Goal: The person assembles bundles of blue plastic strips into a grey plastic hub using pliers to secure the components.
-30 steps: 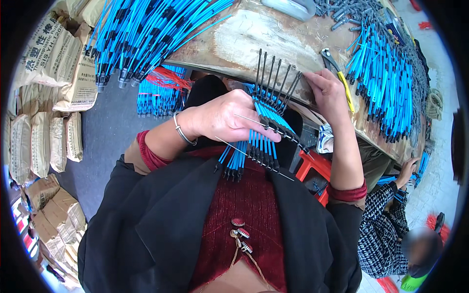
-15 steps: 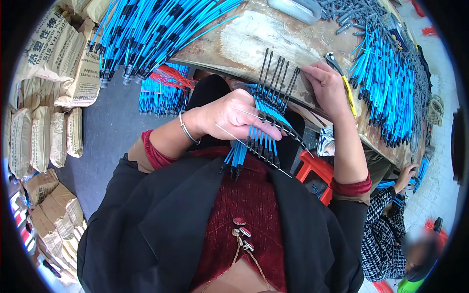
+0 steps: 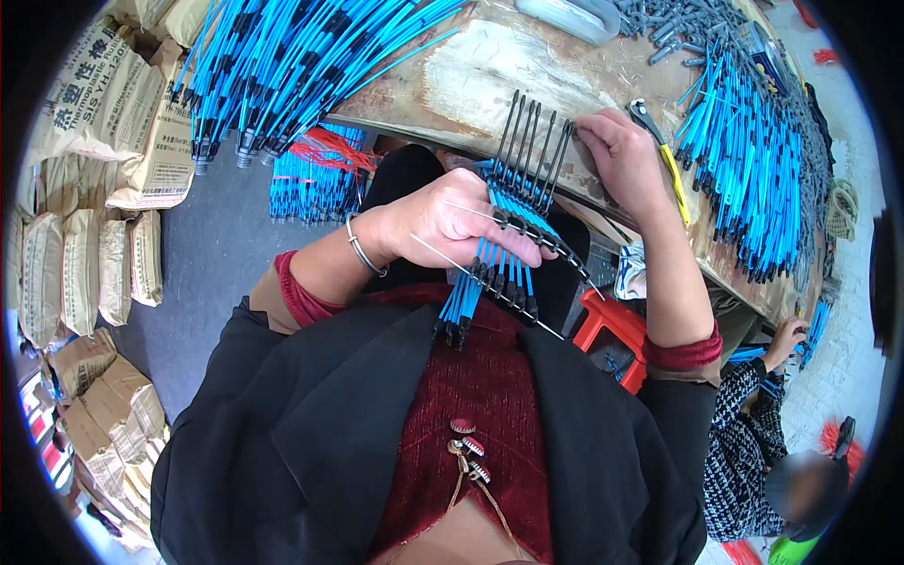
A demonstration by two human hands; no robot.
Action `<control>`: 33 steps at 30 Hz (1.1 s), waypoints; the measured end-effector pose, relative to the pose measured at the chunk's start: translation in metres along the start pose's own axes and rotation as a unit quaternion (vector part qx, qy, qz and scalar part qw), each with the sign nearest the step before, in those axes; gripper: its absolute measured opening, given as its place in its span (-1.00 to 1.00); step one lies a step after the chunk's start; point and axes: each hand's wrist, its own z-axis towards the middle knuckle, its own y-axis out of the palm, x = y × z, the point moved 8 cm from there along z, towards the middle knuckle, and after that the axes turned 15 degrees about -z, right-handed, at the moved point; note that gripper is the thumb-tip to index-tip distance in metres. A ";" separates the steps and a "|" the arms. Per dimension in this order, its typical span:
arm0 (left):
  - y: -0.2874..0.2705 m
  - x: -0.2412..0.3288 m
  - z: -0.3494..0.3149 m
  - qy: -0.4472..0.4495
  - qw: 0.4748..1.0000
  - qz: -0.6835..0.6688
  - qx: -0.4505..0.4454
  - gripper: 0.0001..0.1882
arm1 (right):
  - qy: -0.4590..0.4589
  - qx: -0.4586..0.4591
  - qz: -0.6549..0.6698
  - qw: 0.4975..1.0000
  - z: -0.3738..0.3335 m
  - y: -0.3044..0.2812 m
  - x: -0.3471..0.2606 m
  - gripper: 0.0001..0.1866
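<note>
Blue rods (image 3: 511,201), lengthwise from torso (image 3: 471,395), black stems (image 3: 532,141) toward table (image 3: 480,71) (leaning right)

Left hand (image 3: 454,221), right hand (image 3: 621,165): two are seen
Co-worker's hand (image 3: 783,341): one is seen
Rods (image 3: 552,331): two are counted
Blue strips (image 3: 508,264): too crowded to be counted
Large blue piles (image 3: 749,184): two are counted
Pliers (image 3: 671,177): one pair is seen
Stool (image 3: 603,315): one is seen
Bracelet (image 3: 354,245): one is worn

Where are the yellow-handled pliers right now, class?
In the head view, the yellow-handled pliers lie on the worktable right of centre, between the right hand and the blue rods piled farther right.
</note>
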 end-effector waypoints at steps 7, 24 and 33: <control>-0.004 0.011 0.004 0.020 0.997 -0.071 0.024 -0.64 | -0.024 -0.018 -0.002 1.000 0.011 0.002 -0.004 -0.85; -0.002 0.014 0.001 0.081 0.997 -0.012 0.008 -0.53 | -0.043 -0.116 -0.033 0.992 -0.004 -0.010 -0.012 -0.68; 0.002 0.009 0.002 0.108 0.993 0.037 0.009 -0.58 | -0.031 -0.073 -0.002 0.997 -0.020 -0.019 0.000 -0.77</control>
